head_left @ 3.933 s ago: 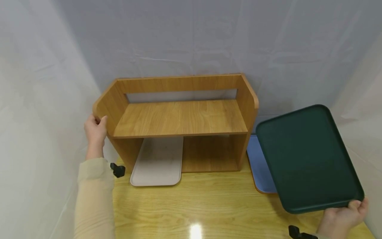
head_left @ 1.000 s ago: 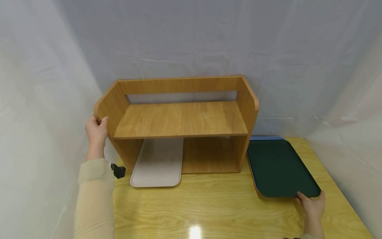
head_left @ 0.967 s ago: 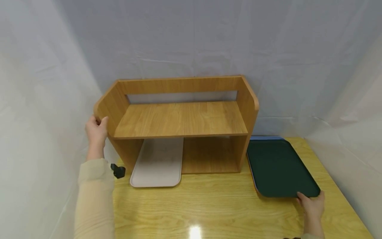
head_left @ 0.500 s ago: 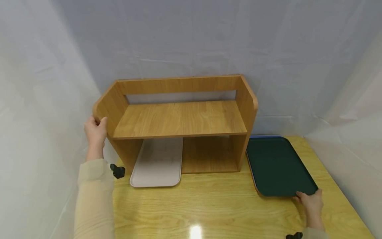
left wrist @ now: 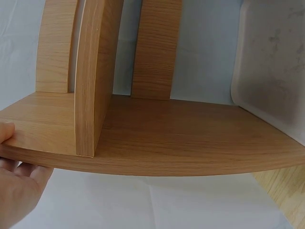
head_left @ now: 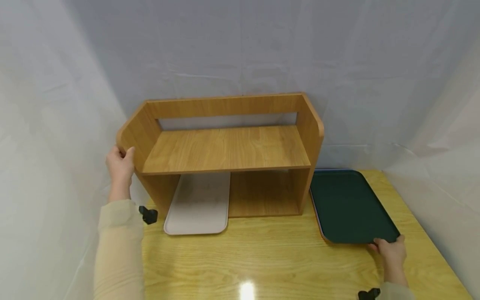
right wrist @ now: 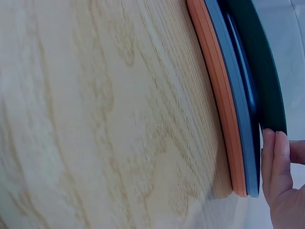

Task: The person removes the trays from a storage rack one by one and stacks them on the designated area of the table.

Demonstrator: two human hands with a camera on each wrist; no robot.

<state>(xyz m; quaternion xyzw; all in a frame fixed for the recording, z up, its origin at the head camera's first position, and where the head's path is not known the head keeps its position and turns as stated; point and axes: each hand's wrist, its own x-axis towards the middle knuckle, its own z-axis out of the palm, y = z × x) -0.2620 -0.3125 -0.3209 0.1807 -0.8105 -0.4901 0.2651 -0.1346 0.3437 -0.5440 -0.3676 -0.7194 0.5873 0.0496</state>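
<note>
A two-tier wooden shelf [head_left: 226,150] stands on the table against the back sheet. My left hand [head_left: 121,164] grips the front edge of its left side panel, thumb inside and fingers outside. On the shelf's lower level, at the left, lies a pale tray [head_left: 198,208] whose front end sticks out. My right hand [head_left: 391,251] pinches the near right corner of a dark green tray [head_left: 354,208]. That tray lies over a blue tray [right wrist: 238,95] and an orange tray [right wrist: 221,95], which are stacked beneath it. In the right wrist view a narrow dark gap shows between green and blue.
The light wooden table [head_left: 262,258] spreads in front of the shelf, with its right edge beyond the trays. White sheeting [head_left: 240,50] hangs behind and on both sides. The stacked trays sit close beside the shelf's right panel.
The green tray, earlier raised and tilted at the right, has come down and left over the blue tray, then shifted slightly. My right hand moved with it; my left hand stayed on the shelf.
</note>
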